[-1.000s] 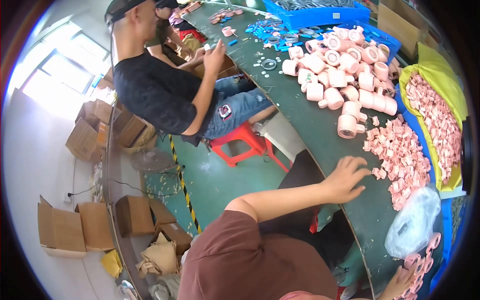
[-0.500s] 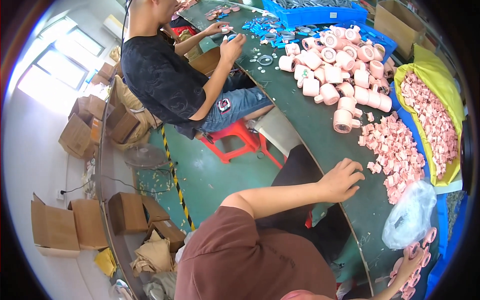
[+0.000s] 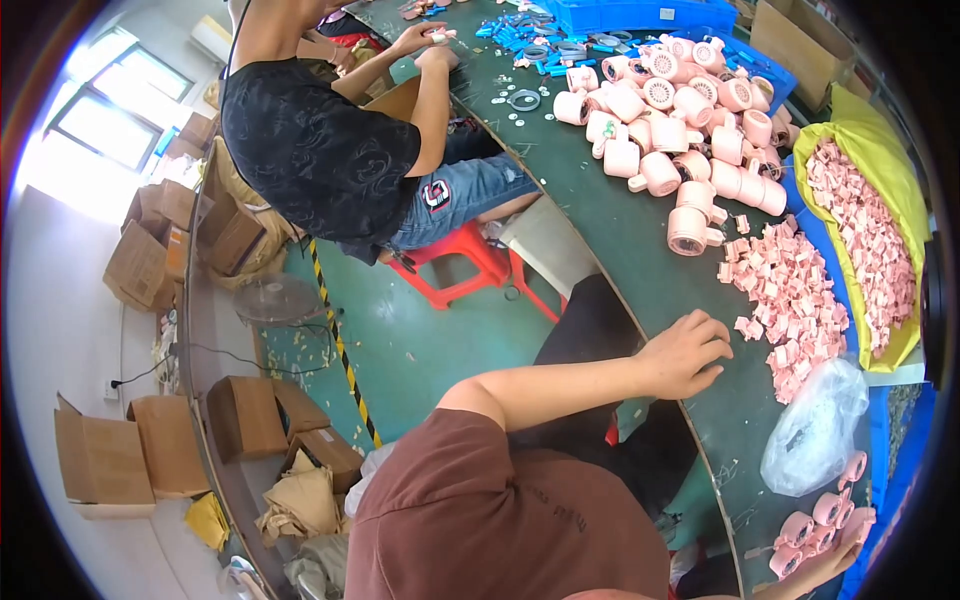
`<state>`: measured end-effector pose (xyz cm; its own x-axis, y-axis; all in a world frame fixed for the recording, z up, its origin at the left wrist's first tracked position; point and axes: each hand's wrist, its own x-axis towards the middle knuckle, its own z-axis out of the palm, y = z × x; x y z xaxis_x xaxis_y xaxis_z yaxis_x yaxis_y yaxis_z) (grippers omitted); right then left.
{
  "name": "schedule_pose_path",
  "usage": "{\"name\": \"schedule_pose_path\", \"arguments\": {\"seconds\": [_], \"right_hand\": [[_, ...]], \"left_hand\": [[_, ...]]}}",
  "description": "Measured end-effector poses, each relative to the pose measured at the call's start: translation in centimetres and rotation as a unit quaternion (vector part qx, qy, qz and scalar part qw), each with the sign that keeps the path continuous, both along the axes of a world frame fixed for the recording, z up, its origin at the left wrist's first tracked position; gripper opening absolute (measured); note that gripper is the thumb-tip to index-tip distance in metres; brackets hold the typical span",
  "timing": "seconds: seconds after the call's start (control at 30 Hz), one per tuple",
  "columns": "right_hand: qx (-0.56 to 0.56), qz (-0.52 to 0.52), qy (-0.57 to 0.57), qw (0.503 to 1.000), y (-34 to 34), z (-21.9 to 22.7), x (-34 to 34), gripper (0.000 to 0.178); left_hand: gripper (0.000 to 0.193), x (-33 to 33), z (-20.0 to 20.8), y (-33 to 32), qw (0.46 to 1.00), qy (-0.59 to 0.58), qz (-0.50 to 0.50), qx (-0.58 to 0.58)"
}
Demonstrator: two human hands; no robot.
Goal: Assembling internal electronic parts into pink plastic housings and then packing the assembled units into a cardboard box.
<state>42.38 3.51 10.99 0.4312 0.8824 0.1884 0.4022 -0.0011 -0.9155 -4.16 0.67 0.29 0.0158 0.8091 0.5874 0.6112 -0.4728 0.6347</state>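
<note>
My left hand (image 3: 686,355) is over the near edge of the green table, its fingers loosely bent and apart, with nothing in them. Close to it lies a heap of small pink plastic clips (image 3: 790,290). At the lower right my right hand (image 3: 842,556) is among pink ring-shaped parts (image 3: 797,528), its fingers closed around one pink round part (image 3: 857,522). The fingers partly cover that part. A clear plastic bag (image 3: 815,430) lies between these rings and the clips. Farther back is a pile of pink cup-shaped housings with short handles (image 3: 688,230).
A yellow sack (image 3: 862,120) full of pink clips stands at the right. Blue crates (image 3: 640,16) and blue pieces (image 3: 540,45) are at the back. A co-worker in a black shirt (image 3: 310,150) sits on a red stool (image 3: 450,270). Cardboard boxes (image 3: 105,455) stand left.
My right hand has moved right and slightly down over the ring-shaped parts, uncovering several of them. My left hand has hardly moved. The co-worker's hands have shifted left and up.
</note>
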Motion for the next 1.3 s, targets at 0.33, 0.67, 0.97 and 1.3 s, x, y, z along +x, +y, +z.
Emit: {"name": "schedule_pose_path", "arguments": {"seconds": [0.33, 0.67, 0.97, 1.3], "right_hand": [[-0.060, 0.348, 0.235, 0.906, -5.4, -4.3, -24.0, 0.047], [-0.167, 0.420, 0.157, 0.878, -3.9, -8.1, -27.2, 0.053], [-0.061, 0.338, 0.062, 0.937, -0.6, -7.3, -26.7, 0.033], [-0.130, 0.371, 0.163, 0.905, 1.2, -6.3, -28.1, 0.021]], "left_hand": [[0.085, 5.6, 3.2, -3.5, 0.965, -0.117, -0.235, 0.024], [0.039, 3.0, 0.8, -1.3, 0.995, -0.101, -0.013, -0.022], [0.026, 4.1, 2.0, -0.7, 0.997, 0.003, -0.056, -0.051], [0.031, 2.5, 2.3, -0.2, 0.996, 0.009, -0.065, -0.067]]}}
